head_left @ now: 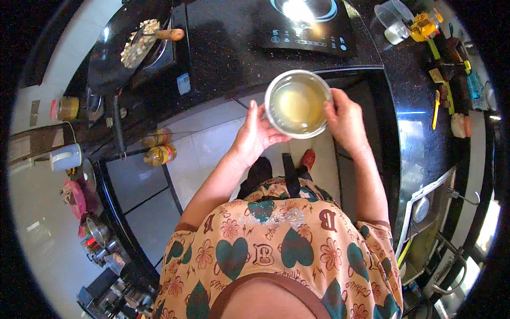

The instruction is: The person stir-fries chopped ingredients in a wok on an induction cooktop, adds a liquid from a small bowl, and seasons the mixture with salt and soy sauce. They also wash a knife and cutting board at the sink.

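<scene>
A round metal bowl (297, 104) with a pale yellowish, see-through liquid in it is held level in front of my body, near the counter's front edge. My right hand (348, 118) grips its right side, thumb over the rim and the other fingers on the outside. On the lower left, my left hand (255, 133) supports the bowl, its fingers reaching under the side and its thumb pointing up, apart from the rim. The undersides of the bowl and the fingertips there are hidden.
A black wok (106, 66) holds pale chopped food and a wooden-handled turner (169, 35) at the far left. An induction cooktop (305, 26) lies ahead. Bottles, a yellow knife (436, 109) and a sink (425, 212) are on the right. An oil bottle (160, 155) stands low at left.
</scene>
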Available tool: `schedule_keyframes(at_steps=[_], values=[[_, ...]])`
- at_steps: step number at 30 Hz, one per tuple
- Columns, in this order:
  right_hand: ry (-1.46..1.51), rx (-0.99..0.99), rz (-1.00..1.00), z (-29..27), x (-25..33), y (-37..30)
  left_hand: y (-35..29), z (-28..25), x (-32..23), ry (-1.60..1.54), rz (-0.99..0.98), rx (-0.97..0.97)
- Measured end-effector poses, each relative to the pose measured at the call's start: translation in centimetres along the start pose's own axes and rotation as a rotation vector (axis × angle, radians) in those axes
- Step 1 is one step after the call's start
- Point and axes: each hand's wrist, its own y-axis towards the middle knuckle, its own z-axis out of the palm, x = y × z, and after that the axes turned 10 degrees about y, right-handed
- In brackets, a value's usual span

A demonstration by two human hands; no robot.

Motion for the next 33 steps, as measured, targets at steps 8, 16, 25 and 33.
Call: schedule_keyframes(at_steps=[8,16,25,33], values=[[-0.067,-0.229,0.155,-13.1,-10.1,-1.8,4.1,8.7,4.0,-0.218,-0.06,0.025],[-0.197,-0.355,0.333,-23.6,-17.8,-3.1,7.0,14.8,8.0,-0.342,-0.087,0.019],[-0.287,-0.46,0.331,-27.3,-28.7,-2.9,7.4,16.2,8.3,-0.388,0.0,0.011],[-0.068,-0.436,0.392,-28.4,-35.1,-3.2,6.5,17.1,7.7,-0.482,0.129,0.059]])
